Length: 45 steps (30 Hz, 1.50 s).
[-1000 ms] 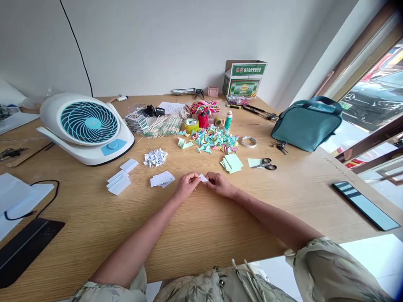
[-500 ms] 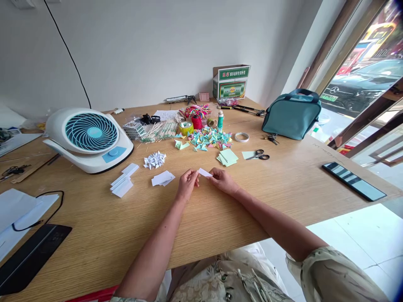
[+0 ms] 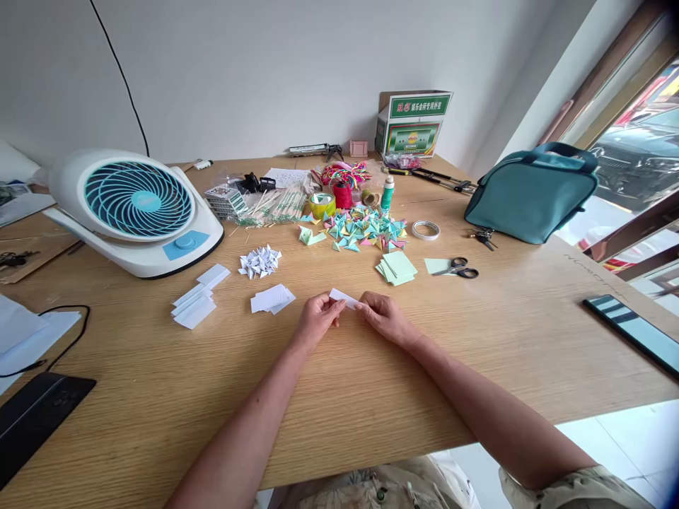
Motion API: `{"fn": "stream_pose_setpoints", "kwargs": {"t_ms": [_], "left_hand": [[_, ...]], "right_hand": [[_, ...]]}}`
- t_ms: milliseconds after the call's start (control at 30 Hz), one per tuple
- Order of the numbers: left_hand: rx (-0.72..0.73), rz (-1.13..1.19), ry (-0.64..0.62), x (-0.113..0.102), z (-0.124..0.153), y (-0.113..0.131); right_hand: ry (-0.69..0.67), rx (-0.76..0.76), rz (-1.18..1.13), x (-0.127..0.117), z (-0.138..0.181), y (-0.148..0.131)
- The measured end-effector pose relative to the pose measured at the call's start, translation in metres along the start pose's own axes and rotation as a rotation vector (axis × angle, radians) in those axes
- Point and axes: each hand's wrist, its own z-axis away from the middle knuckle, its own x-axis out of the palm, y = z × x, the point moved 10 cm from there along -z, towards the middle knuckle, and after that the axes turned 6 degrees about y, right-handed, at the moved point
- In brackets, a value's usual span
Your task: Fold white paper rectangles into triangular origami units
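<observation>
A small strip of white paper (image 3: pixel 342 297) is pinched between both hands above the table. My left hand (image 3: pixel 320 318) grips its left end, thumb lying on the paper. At the right end, my right hand (image 3: pixel 386 317) holds it between thumb and fingers. Left of my hands lie a few white paper slips (image 3: pixel 271 299), with a longer row of white slips (image 3: pixel 200 297) beyond them. Behind the slips sits a pile of small folded white paper pieces (image 3: pixel 259 262). Pale green paper squares (image 3: pixel 397 268) are stacked behind my right hand.
A white fan (image 3: pixel 143 212) stands at the left. Coloured folded paper pieces (image 3: pixel 366 230), a tape roll (image 3: pixel 426 230) and scissors (image 3: pixel 459 268) lie farther back. A teal bag (image 3: pixel 530 191), keys (image 3: pixel 482 238) and a phone (image 3: pixel 634 332) are at the right.
The view has shifted closer to the table. My left thumb has moved onto the paper strip, and both hands still hold it.
</observation>
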Motion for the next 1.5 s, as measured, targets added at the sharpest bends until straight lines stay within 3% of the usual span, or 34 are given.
{"fn": "stream_pose_setpoints", "kwargs": {"t_ms": [133, 233, 567, 767, 900, 1267, 1500], "left_hand": [[-0.049, 0.018, -0.052, 0.000, 0.000, -0.002], [-0.056, 0.024, -0.099, 0.003, 0.000, -0.001], [-0.075, 0.031, -0.103, 0.010, 0.001, -0.002], [-0.079, 0.022, -0.101, 0.011, 0.002, 0.000], [-0.088, 0.052, -0.051, 0.009, 0.002, 0.003], [-0.105, -0.016, -0.063, 0.009, 0.001, -0.005], [-0.025, -0.090, -0.015, 0.007, -0.001, -0.005]], "right_hand": [[0.037, 0.009, -0.113, -0.003, -0.001, 0.004], [0.022, -0.079, -0.145, 0.000, 0.001, -0.003], [-0.040, -0.349, 0.129, 0.011, 0.011, -0.035], [-0.022, -0.431, 0.186, 0.010, 0.013, -0.045], [-0.007, -0.426, 0.210, 0.009, 0.013, -0.045], [0.028, -0.413, 0.239, 0.005, 0.012, -0.043], [0.052, -0.321, 0.148, 0.000, 0.007, -0.034]]}}
